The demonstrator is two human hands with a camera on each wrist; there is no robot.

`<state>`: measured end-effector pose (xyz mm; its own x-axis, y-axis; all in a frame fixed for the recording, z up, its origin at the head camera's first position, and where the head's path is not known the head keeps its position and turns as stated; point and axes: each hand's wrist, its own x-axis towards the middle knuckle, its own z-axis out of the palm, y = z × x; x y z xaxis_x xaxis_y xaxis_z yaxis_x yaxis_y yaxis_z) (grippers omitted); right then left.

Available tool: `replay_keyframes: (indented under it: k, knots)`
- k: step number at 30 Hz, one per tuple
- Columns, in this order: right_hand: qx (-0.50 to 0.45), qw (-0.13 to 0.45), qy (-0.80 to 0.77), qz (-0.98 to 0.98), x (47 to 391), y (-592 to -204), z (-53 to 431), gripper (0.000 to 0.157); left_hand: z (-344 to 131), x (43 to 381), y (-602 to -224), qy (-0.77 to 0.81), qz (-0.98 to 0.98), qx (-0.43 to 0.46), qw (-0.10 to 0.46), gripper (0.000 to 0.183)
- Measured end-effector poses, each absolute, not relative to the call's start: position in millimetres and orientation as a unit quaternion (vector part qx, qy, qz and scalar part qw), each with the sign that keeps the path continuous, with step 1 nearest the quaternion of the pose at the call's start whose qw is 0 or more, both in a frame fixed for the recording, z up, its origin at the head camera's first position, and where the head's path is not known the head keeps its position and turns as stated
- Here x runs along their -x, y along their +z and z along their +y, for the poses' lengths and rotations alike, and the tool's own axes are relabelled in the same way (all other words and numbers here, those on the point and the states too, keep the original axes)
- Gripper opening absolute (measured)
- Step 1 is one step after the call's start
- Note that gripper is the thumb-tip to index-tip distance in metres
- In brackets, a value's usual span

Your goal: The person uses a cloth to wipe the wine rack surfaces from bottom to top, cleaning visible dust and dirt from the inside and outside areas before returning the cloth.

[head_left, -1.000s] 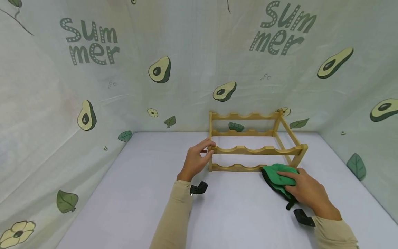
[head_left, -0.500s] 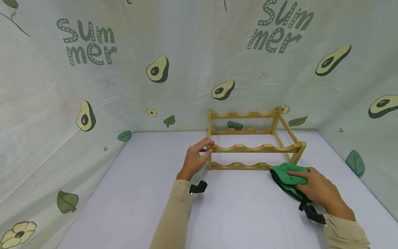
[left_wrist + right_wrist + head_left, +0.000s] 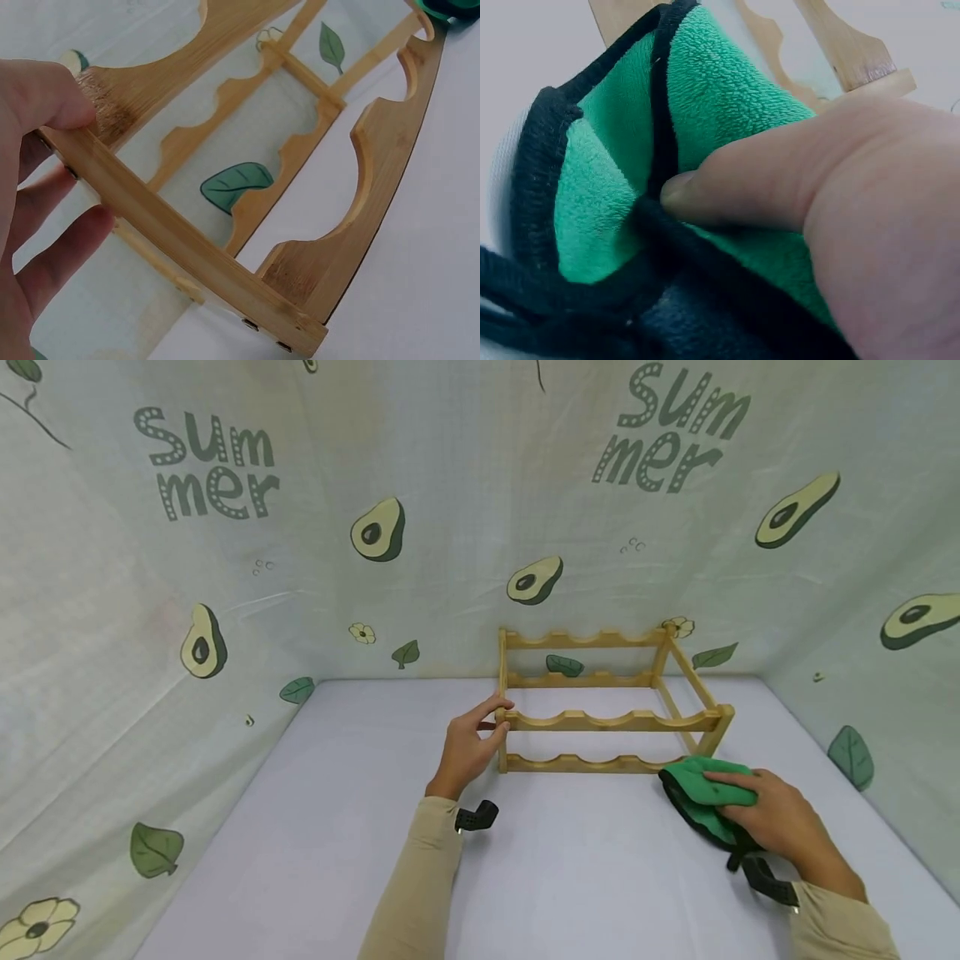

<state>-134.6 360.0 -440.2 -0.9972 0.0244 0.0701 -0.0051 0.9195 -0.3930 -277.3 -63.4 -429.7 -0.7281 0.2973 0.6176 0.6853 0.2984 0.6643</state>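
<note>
A wooden rack (image 3: 592, 721) with scalloped rails stands toward the back of the table. My left hand (image 3: 467, 747) grips its front left upright, and the left wrist view shows thumb and fingers on both sides of the wooden post (image 3: 172, 217). A folded green cloth with black edging (image 3: 701, 785) lies against the rack's lower front right corner. My right hand (image 3: 780, 818) holds this cloth; in the right wrist view the thumb (image 3: 735, 180) presses into the folds of the green cloth (image 3: 712, 90). The right fingers are partly hidden by the cloth.
The white tabletop (image 3: 337, 860) spreads around the rack. Behind and at both sides hangs a pale curtain (image 3: 450, 468) printed with avocados, leaves and lettering. A black wrist camera (image 3: 768, 881) sits under the right wrist.
My right hand has slid right with the cloth along the rack's lower front rail to its right end. The left hand keeps its grip on the upright.
</note>
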Motion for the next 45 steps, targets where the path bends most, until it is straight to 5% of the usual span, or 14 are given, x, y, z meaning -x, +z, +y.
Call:
replay_keyframes:
  k: [8, 21, 32, 45]
  knots:
    - [0.046, 0.102, 0.222, -0.969, 130, -442, 357, 0.045, -61, 276, -433, -0.495, -0.796, 0.300, 0.179, 0.027]
    - [0.074, 0.314, 0.271, -0.907, 127, -443, 348, 0.044, -59, 275, -433, -0.505, -0.791, 0.296, 0.177, 0.026]
    - [0.146, 0.355, 0.341, -0.858, 136, -440, 331, 0.045, -60, 274, -432, -0.510, -0.786, 0.300, 0.181, 0.025]
    - [0.201, 0.323, 0.398, -0.835, 142, -440, 313, 0.050, -59, 274, -430, -0.505, -0.790, 0.292, 0.186, 0.024]
